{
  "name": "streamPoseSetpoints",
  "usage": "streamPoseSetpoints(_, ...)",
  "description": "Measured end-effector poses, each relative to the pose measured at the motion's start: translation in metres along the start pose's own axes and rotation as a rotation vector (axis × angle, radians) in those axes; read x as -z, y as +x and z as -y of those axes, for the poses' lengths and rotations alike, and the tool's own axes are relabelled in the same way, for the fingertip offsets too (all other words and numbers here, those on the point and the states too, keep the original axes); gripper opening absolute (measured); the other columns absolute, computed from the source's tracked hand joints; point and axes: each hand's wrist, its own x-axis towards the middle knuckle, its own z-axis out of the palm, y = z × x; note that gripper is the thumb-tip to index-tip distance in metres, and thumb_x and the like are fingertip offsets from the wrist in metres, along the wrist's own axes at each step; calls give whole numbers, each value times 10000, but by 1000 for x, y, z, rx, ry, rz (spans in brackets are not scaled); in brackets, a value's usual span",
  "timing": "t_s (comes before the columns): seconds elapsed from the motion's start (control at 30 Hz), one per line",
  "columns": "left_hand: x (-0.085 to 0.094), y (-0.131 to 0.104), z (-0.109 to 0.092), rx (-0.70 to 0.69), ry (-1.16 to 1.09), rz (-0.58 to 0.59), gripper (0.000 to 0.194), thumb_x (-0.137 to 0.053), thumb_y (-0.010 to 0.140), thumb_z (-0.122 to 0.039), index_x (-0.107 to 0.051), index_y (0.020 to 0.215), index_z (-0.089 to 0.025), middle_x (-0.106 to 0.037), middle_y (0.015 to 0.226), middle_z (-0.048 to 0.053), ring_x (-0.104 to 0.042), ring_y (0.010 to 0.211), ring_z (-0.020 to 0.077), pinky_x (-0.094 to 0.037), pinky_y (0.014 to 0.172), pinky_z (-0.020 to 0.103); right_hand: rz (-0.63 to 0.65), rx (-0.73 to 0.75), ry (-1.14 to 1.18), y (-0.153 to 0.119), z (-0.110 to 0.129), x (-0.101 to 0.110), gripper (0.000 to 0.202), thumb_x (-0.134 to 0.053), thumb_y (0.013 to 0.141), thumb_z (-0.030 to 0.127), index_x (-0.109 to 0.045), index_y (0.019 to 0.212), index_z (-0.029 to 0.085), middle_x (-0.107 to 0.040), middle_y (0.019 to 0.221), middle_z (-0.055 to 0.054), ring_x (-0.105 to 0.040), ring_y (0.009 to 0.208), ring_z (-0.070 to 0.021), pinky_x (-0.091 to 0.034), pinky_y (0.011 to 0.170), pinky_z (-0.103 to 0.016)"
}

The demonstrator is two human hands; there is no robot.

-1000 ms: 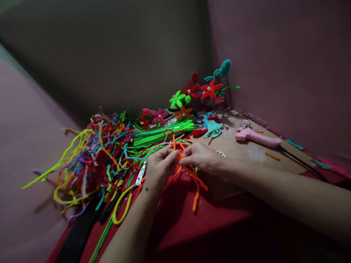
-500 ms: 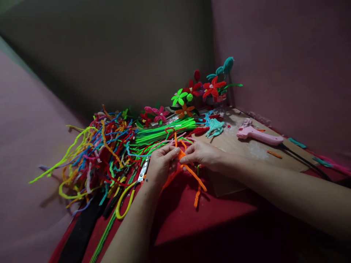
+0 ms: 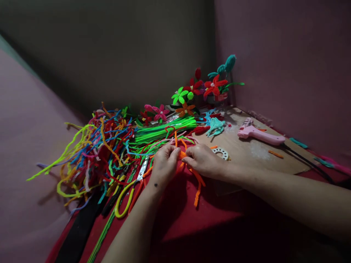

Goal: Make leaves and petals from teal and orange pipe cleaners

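Several orange pipe cleaners [image 3: 199, 182] are gathered between my two hands, their ends sticking out above and below. My left hand [image 3: 166, 162] pinches them from the left with thumb and fingers closed. From the other side, my right hand [image 3: 203, 159] grips the same bunch, thumb pressed against the fingers. The fingertips nearly meet, and the point where the strands join is partly hidden. Scissors with yellow and red handles [image 3: 124, 201] lie just left of my left wrist. Behind my hands rests a bundle of bright green pipe cleaners [image 3: 164, 131].
A tangled heap of coloured pipe cleaners [image 3: 95, 153] fills the left side. Fuzzy flowers [image 3: 215, 86] stand at the back. On the brown board [image 3: 263, 160] lie a pink glue gun [image 3: 260, 136] with a black cord and a white ring with holes [image 3: 225, 153].
My right hand has turned and shifted slightly right, its fingers curling more over the orange pipe cleaners. The white ring now shows beyond it. My left hand stays nearly in place.
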Motion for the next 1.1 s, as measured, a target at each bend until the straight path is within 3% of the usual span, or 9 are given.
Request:
streamPoseSetpoints(0.17, 9, 0, -4, 184, -350, 287, 252, -612, 725, -366, -474, 662, -164, -371, 424, -78, -253, 345, 34, -166, 357, 173, 231, -216, 340, 0, 3, 5, 228, -541, 737, 227, -556, 526, 141, -503, 451, 8, -388, 407, -83, -253, 431, -235)
streamPoseSetpoints(0.33, 15, 3, -1, 199, -485, 353, 265, -661, 694, -331, -463, 660, -160, -347, 444, -87, -223, 337, 14, -149, 346, 156, 321, -223, 684, 1, 0, 7, 182, -603, 671, 250, -592, 548, 117, -561, 484, -9, -456, 426, -87, -328, 448, -223)
streamPoseSetpoints(0.5, 17, 4, 2, 183, -455, 380, 261, -664, 701, -342, -491, 669, -149, -356, 455, -84, -268, 339, 11, -172, 350, 146, 283, -236, 862, 2, -4, 3, 199, -598, 651, 234, -538, 492, 130, -488, 428, 26, -398, 395, -66, -304, 430, -218)
streamPoseSetpoints(0.63, 17, 4, 1, 110, -426, 298, 239, -636, 724, -360, -562, 827, -158, -439, 492, -68, -330, 343, 27, -218, 342, 151, 220, -244, 860, 5, -8, 0, 167, -621, 620, 183, -533, 490, 126, -462, 429, 37, -359, 395, -52, -250, 415, -216)
streamPoseSetpoints(0.73, 17, 3, -2, -10, -361, 216, 302, -654, 707, -297, -574, 972, -177, -554, 628, -38, -417, 411, 39, -305, 383, 161, 138, -266, 974, 8, -8, 2, 124, -618, 619, 175, -545, 531, 128, -457, 450, 41, -363, 405, -54, -273, 420, -216)
streamPoseSetpoints(0.87, 11, -1, -4, -87, -373, 194, 324, -702, 643, -192, -590, 947, -171, -578, 679, -33, -492, 519, 52, -390, 489, 164, -6, -307, 1108, 11, -5, 5, 96, -644, 583, 155, -553, 586, 126, -490, 523, 26, -421, 457, -65, -341, 451, -212)
streamPoseSetpoints(0.97, 6, -2, 0, 41, -518, 207, 277, -698, 664, -243, -577, 900, -165, -599, 708, -6, -517, 507, 64, -398, 450, 170, -49, -278, 1172, 11, -5, 6, 109, -655, 582, 164, -572, 644, 126, -531, 582, 6, -483, 520, -88, -398, 515, -233)
streamPoseSetpoints(1.1, 2, 1, 10, 234, -696, 386, 237, -658, 713, -305, -597, 847, -119, -553, 618, -3, -385, 376, 19, -272, 323, 134, -72, -236, 1162, 10, -5, 5, 114, -656, 588, 175, -559, 627, 129, -536, 574, 6, -472, 506, -86, -364, 493, -228)
